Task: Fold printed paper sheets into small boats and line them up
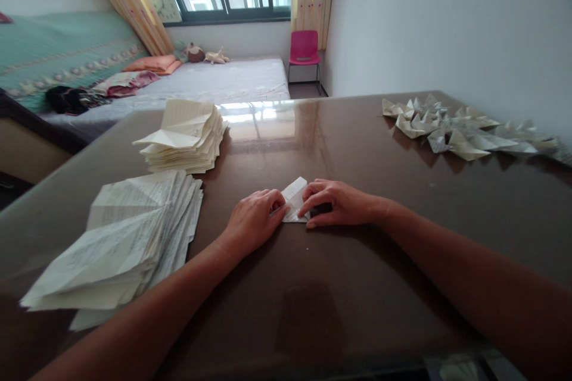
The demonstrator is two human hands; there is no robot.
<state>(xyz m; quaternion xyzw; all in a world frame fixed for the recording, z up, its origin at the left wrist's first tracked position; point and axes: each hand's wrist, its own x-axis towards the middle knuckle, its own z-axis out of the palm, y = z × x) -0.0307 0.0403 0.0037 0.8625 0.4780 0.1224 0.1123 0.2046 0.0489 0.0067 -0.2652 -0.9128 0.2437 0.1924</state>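
A small folded sheet of paper (295, 195) lies on the brown table in front of me, between my two hands. My left hand (257, 214) grips its left edge, with the thumb and curled fingers closed on it. On the other side, my right hand (333, 202) touches the paper's right part with its fingertips. The right fingers are bent, with a gap between thumb and index finger, and the thumb rests near the lower right corner. Part of the paper's left and right edges is hidden beneath the fingers.
Left of my hands lie a stack of written sheets (129, 220) and, behind it, a stack of yellowish paper (185, 137). Several folded paper shapes (465, 131) cluster at the right back of the table (379, 286). Beyond stand a bed (232, 80) and a pink chair (304, 49).
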